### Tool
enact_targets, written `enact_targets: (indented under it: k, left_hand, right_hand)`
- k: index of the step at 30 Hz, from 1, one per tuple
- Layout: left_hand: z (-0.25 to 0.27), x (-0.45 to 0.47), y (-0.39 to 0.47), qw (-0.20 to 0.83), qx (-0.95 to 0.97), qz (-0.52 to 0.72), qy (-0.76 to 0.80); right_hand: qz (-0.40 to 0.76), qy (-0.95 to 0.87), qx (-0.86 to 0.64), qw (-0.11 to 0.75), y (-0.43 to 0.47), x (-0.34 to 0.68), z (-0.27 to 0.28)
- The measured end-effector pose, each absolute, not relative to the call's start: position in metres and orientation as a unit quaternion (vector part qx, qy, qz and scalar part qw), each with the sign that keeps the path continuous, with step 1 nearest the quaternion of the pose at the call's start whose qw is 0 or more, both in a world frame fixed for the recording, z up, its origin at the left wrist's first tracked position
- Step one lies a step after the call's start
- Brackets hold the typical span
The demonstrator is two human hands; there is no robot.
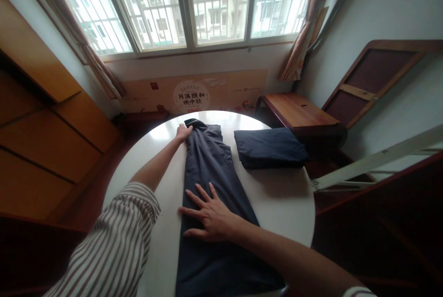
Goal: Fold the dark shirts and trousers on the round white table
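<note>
"So, left of centre?"
"Left hand [183, 133] pinching the top of dark trousers [212, 165], which lie down the frame's middle on the white counter [284, 209]."
"Next?"
"Right hand [212, 216] spread flat on them, fingers apart; folded dark cloth [270, 147] at centre right."

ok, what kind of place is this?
Probably a room in a home: patterned curtains hang beside a wide window, and a round white table bears a spread dark garment and a folded dark cloth.
</note>
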State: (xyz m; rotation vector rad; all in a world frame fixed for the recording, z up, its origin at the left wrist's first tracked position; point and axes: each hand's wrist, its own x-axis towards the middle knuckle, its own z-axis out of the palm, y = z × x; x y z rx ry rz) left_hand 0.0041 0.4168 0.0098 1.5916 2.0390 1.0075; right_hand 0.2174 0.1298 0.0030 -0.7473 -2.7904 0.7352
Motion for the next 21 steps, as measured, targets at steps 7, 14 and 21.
enact_targets:
  k: [7,14,21]
  left_hand:
    - [-0.003,-0.019,0.286,0.225,0.626,0.209,0.717]
    - [-0.008,-0.024,0.229,0.260,0.677,0.206,0.656]
    - [-0.004,-0.019,0.236,0.211,0.684,0.214,0.665]
  right_hand:
    - [0.194,-0.944,-0.257,0.068,0.133,0.213,0.002]
    - [0.103,-0.933,-0.341,0.056,0.051,0.184,0.010]
    - [-0.029,-0.967,-0.252,0.037,0.020,0.179,-0.012]
